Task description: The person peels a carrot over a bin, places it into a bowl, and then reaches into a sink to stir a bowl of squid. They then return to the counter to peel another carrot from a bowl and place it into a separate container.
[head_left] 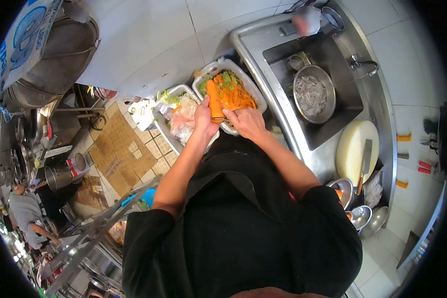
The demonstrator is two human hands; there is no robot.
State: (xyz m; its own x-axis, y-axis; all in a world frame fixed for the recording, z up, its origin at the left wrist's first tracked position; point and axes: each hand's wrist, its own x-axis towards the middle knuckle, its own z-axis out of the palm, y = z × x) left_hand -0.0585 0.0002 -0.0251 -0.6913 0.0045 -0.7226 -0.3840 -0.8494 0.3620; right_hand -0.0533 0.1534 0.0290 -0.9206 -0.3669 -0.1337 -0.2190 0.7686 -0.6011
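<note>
My left hand (203,118) is closed around a thick carrot (214,99), holding it tilted over a white bin (260,94). My right hand (247,122) is closed at the carrot's near end, on what looks like a peeler (218,119). Only a small dark metal part of that tool shows; its handle is hidden in the fingers. Orange carrot peels (237,98) and green scraps lie in the bin below. Beside it, a second white bin (175,144) holds plastic bags and leafy scraps.
At right is a steel sink (283,64) with a pan (333,107) of pale strips. A knife (366,159) lies on a round pale board (345,151), near metal bowls (361,216). Flattened cardboard (111,144) covers floor tiles at left. Another person (25,208) stands at far left.
</note>
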